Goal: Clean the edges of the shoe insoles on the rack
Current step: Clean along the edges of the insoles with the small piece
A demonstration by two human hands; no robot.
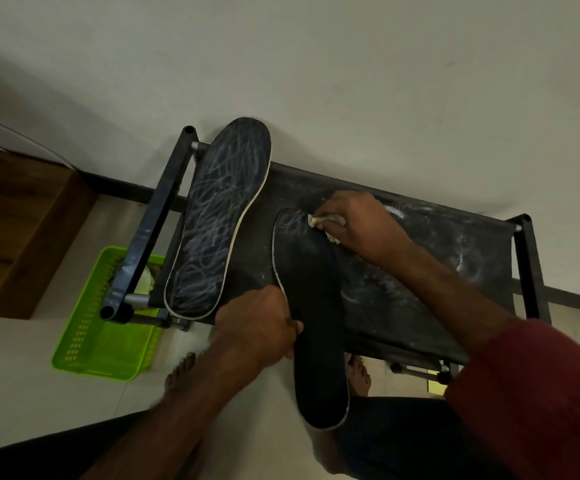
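Two dark insoles with pale rims lie on the black fabric rack [437, 271]. The left insole [219, 216] is covered in white chalk scribbles and leans against the wall. The right insole [316, 323] is mostly dark, with scribbles only at its far tip, and its near end overhangs the rack's front. My left hand [257, 327] grips this insole's left edge at mid-length. My right hand [354, 223] presses a crumpled white cloth [319, 221] onto the insole's far tip.
White chalk dust smears the rack's right half. A bright green plastic basket [91, 341] sits on the floor at the left, under the rack's end frame [150, 230]. A wooden step [22, 220] lies far left. My bare feet [177, 375] stand below the rack.
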